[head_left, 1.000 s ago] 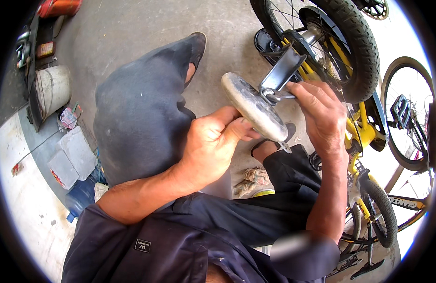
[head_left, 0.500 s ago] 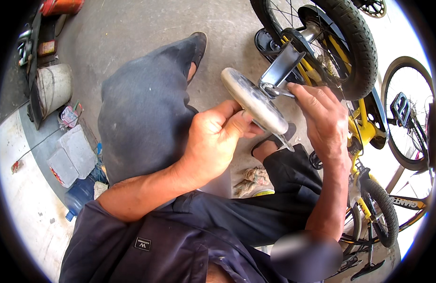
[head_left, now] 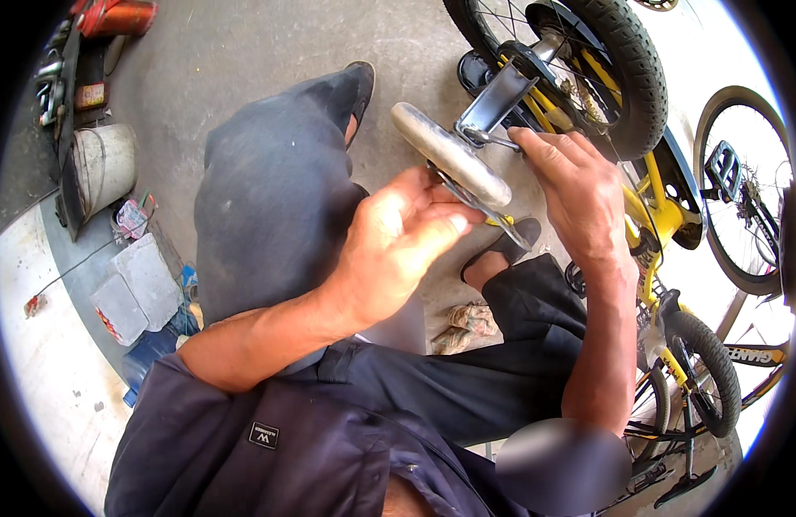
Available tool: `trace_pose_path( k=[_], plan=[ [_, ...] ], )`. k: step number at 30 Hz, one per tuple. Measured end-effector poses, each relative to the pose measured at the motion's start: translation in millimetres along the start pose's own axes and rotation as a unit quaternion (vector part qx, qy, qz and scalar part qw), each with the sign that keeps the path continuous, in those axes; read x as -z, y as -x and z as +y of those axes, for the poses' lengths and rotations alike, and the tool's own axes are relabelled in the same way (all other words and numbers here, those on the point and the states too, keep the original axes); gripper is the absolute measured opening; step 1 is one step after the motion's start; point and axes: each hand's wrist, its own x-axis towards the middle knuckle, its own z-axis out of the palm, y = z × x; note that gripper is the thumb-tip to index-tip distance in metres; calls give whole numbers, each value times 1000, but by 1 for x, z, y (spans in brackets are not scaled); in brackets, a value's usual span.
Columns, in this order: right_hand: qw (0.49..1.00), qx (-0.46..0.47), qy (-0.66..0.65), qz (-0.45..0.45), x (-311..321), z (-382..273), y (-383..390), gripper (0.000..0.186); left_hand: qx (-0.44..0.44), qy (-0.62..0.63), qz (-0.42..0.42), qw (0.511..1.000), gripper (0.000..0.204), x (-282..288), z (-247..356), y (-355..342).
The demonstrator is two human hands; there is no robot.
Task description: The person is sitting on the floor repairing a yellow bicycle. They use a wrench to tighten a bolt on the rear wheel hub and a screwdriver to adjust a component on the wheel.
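We're over grey concrete floor (head_left: 268, 52); yellow bike (head_left: 665, 215) at right, whitish bucket (head_left: 106, 172) and blue bottle (head_left: 146, 358) at left. Small pale wheel (head_left: 454, 155) by metal bracket (head_left: 497, 96), between our hands. Our left hand (head_left: 389, 237): fingers closed on thin metal tool (head_left: 511, 234). Our right hand (head_left: 580, 189): fingers gripping wrench (head_left: 501, 140).

"What's the person wearing up top?"

"A dark, purplish-navy shirt (head_left: 320, 452) — its short sleeves (head_left: 162, 409) end near the elbows (the right one is blurred), and a small black rectangular badge (head_left: 263, 435) has a pale border."

"And the hands?"

"Left hand (head_left: 393, 237) and right hand (head_left: 583, 198) are bare."

"Below?"

"Dark trousers (head_left: 273, 202) — bluish-grey over the left knee — and dark, low-cut shoes (head_left: 361, 93)."
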Motion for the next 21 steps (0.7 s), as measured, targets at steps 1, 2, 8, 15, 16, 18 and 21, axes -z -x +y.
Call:
trace_pose_path(
  k=[1, 2, 8, 15, 16, 18, 21],
  plan=[
    [1000, 0, -2, 2, -1, 1, 0, 34, -15, 24, 5, 1000, 32, -6, -2, 1],
    [1000, -1, -4, 4, -1, 1, -1, 34, -30, 47, 10, 998, 31, -11, -4, 0],
    [1000, 2, -3, 2, -1, 1, 1, 34, -88, -42, 107, 989, 34, -20, -23, -11],
    [1000, -7, -6, 7, -1, -1, 1, 36, -93, -102, 144, 980, 37, -20, -28, -13],
    [1000, -10, -4, 4, -1, -2, 1, 36, -111, -107, 152, 976, 35, -20, -30, -14],
    [1000, -15, 1, -3, 2, -4, 1, 36, -106, -88, 155, 978, 35, -21, -32, -15],
    [1000, -20, 11, -13, 6, -7, 1, 37, -100, -83, 158, 979, 34, -22, -31, -16]
  ],
)
